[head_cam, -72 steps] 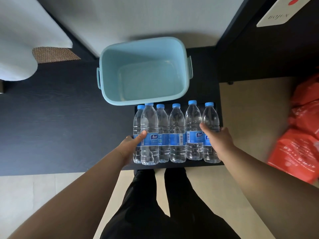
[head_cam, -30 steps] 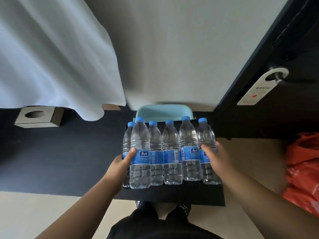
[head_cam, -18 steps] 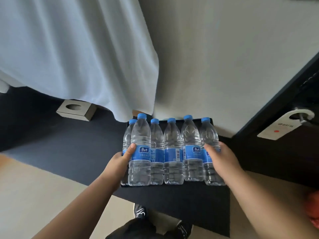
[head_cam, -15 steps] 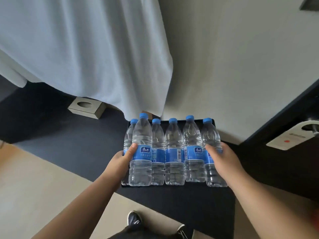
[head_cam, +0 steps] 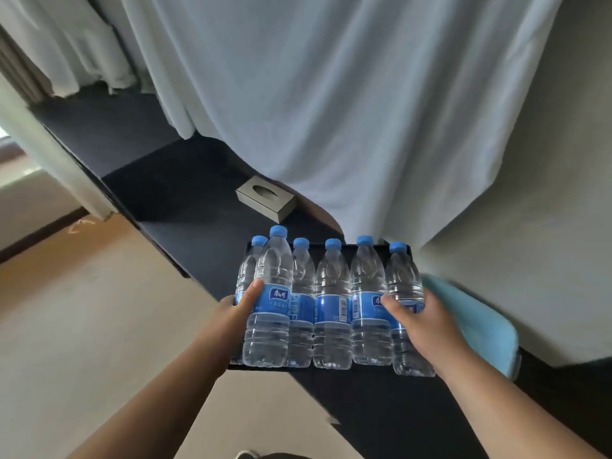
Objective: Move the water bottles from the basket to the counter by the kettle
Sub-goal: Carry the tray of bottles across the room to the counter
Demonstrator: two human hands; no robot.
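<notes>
Left hand and right hand each curl round an end bottle, grip squeezing the six bottles together in a row. Any slack in that squeeze and the middle ones could slip out and drop.

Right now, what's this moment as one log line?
left hand: grips row's left end | right hand: grips right end | water bottles: six, upright
</notes>
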